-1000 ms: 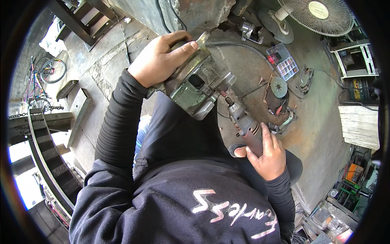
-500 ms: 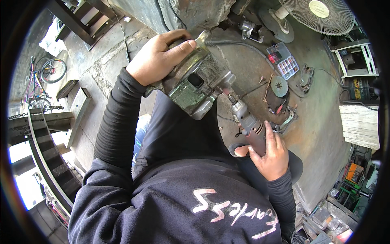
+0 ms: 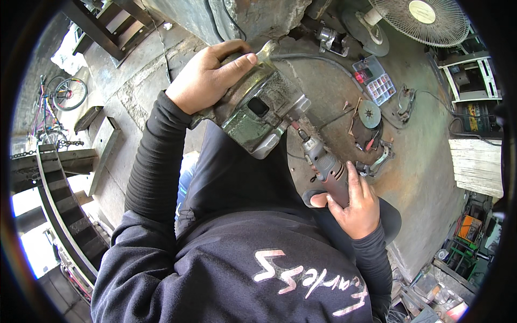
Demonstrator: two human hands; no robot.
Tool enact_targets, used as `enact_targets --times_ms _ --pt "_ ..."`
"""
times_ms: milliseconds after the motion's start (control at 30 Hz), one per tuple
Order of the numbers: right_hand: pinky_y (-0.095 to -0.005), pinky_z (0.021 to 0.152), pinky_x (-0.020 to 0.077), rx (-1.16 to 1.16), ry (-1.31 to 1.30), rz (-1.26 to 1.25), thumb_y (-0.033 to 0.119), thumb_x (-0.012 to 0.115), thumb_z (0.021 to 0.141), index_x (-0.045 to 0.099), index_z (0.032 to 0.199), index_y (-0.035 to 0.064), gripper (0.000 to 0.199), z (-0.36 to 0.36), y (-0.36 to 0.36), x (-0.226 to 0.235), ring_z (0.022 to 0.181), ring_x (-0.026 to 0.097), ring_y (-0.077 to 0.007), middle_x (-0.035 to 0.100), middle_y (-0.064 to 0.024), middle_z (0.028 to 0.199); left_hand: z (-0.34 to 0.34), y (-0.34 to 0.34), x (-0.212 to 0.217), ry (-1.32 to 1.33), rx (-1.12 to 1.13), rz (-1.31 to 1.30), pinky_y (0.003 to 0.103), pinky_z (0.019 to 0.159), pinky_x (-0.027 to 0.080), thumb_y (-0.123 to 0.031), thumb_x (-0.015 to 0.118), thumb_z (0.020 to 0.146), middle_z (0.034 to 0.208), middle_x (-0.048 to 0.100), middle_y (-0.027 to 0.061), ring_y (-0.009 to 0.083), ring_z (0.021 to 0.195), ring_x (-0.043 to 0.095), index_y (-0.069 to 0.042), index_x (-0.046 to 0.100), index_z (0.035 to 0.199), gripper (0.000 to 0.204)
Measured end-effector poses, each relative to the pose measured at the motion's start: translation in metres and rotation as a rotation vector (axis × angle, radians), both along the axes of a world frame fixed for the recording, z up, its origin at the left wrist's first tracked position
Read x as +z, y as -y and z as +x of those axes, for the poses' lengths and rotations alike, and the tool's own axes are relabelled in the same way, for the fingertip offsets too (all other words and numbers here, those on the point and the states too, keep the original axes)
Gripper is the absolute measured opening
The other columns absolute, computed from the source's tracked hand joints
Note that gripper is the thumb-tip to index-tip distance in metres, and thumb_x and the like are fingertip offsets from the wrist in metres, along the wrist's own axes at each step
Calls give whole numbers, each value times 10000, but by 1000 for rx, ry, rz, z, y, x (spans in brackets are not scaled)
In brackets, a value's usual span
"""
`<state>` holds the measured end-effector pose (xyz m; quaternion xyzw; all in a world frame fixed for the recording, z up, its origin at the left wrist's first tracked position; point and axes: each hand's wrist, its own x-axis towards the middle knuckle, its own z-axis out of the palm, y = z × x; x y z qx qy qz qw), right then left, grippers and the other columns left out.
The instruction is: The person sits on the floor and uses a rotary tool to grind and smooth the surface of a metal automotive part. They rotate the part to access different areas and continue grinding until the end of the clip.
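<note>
Concrete floor (image 3: 425, 161), cluttered with a parts box (image 3: 374, 79), a disc (image 3: 369, 114) and a fan (image 3: 425, 21), lies under the housing (image 3: 258, 110), which is held up in the air. Left hand (image 3: 210, 78) grips its top; right hand (image 3: 358, 207) wraps the grinder (image 3: 326, 167), whose bit meets the housing's side. One-handed support looks shaky: the bit could snag and kick toward the lap, or the housing could twist loose.
</note>
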<state>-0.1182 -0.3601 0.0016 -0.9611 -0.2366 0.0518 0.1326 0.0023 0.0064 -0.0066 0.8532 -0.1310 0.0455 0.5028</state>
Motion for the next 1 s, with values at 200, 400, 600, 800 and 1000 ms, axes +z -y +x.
enact_targets --times_ms 200,400,600,800,1000 --pt "-449 815 496 3 61 17 249 781 748 407 1469 -18 855 0 0 -1 900 619 -380 617 -214 1044 -1 -1 0 4 0 3 336 839 521 -332 598 996 964 693 166 246 876 662 4 658 1137 370" --pt "-446 796 498 4 -6 29 253 782 752 404 1472 -18 857 -1 -2 -1 877 615 -376 610 -213 1016 -1 -1 1 -15 -9 5 322 858 507 -310 581 1011 969 679 136 211 902 637 15 649 1116 348" --pt "-446 789 499 -9 41 52 254 780 759 404 1471 -20 851 -3 0 0 865 609 -377 602 -206 994 -1 0 0 23 -5 2 344 839 523 -333 589 1001 968 692 172 269 883 669 10 655 1130 372" --pt "-459 791 504 12 42 48 252 780 759 401 1470 -27 853 -4 -1 0 852 610 -392 603 -214 996 -2 0 1 18 -7 27 348 837 523 -338 594 999 967 691 177 277 888 673 9 656 1126 375" --pt "-455 785 511 -14 10 47 250 781 753 405 1465 -34 854 -7 -3 4 852 612 -393 600 -217 985 -2 1 0 11 12 13 351 828 527 -342 598 996 964 690 179 280 878 675 6 661 1119 374"
